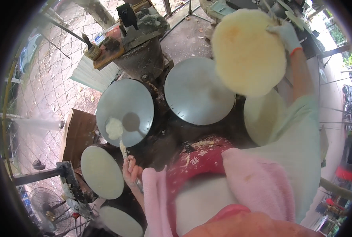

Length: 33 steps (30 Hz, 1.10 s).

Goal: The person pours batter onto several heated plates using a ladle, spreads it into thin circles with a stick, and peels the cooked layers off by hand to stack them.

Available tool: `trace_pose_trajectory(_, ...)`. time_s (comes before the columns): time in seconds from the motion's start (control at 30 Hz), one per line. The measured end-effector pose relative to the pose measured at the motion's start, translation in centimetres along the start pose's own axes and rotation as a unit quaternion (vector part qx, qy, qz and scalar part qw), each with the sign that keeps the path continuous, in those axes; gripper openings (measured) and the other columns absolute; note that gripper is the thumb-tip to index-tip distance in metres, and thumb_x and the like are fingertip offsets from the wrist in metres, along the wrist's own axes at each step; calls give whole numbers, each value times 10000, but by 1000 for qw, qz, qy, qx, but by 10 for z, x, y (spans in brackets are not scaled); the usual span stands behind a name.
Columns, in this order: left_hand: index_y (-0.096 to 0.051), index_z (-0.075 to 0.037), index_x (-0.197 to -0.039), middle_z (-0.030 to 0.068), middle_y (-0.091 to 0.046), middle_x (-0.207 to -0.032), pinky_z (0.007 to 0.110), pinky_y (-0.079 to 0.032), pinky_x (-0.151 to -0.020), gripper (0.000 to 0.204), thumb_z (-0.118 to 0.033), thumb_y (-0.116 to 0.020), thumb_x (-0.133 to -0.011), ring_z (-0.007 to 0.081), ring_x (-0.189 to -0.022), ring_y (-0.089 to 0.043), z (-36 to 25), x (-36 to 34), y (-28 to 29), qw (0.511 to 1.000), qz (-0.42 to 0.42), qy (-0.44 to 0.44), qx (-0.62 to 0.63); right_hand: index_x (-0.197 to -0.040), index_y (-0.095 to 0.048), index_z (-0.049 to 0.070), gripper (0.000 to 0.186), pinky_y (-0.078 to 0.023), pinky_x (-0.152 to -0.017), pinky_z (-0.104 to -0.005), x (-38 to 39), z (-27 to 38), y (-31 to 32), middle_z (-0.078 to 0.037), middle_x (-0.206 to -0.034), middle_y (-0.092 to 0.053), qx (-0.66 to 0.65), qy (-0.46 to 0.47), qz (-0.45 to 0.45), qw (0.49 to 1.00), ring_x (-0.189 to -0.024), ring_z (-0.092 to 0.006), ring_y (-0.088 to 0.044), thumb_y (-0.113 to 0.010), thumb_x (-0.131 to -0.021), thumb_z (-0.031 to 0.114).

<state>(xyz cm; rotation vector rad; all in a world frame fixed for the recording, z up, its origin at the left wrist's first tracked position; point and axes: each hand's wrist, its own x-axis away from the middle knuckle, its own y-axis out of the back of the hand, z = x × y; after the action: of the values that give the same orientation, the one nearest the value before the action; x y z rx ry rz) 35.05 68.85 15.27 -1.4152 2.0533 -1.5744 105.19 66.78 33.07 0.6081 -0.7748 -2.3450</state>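
My left hand (132,170) is closed round the handle of a batter-coated ladle (115,128). The ladle's round, white-coated head is above the left bare griddle (138,100); whether it touches the metal I cannot tell. Up at the far right, my right hand (284,35), in a white glove with an orange cuff, grips the edge of a large, thin, round pancake (249,51). This pale yellow sheet has a faint orange patch and hangs partly over the middle griddle (195,91). Pale round sheets cover the right griddle (263,118) and the lower left griddle (102,172).
A red, batter-splashed tub (217,146) stands close against my body. Another pale-covered round griddle (120,222) sits at lower left. Beyond the griddles is a cylindrical stand (142,59) with a brush in a cup (92,50). A fan (49,211) and cardboard (79,136) are at left.
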Motion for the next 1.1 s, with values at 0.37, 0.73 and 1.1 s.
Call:
trace_pose_trajectory(0.37,-464,58,-1056,-27,-408,-639,188,-234,-380,298,-225,-391,-1000,9,-349,-345,129,103,-41,974,-112,-170,102,-943,-579,149,154,-520,-667,-421,-26,-106,-90,-88,-883,-650,460,291,-37,838,-772,-287,-650,-452,-857,164)
trace_pose_trajectory(0.73,-459,26,-1073,-57,-405,-586,213,-223,-384,286,-219,-326,-1009,13,-350,-367,229,239,-56,891,-286,-335,110,-1020,-638,111,295,-503,-753,-434,0,-192,-172,-172,-918,-656,362,253,47,896,-859,-332,-637,-591,-810,313)
trace_pose_trajectory(1.1,-480,44,-1062,-67,-382,-620,191,-266,-414,295,-227,-380,-1001,-3,-335,-319,403,461,17,747,-275,-542,269,-1202,-564,15,462,-461,-826,-274,374,-150,-233,-66,-1074,-634,-103,303,382,867,-913,-134,-568,-729,-781,112)
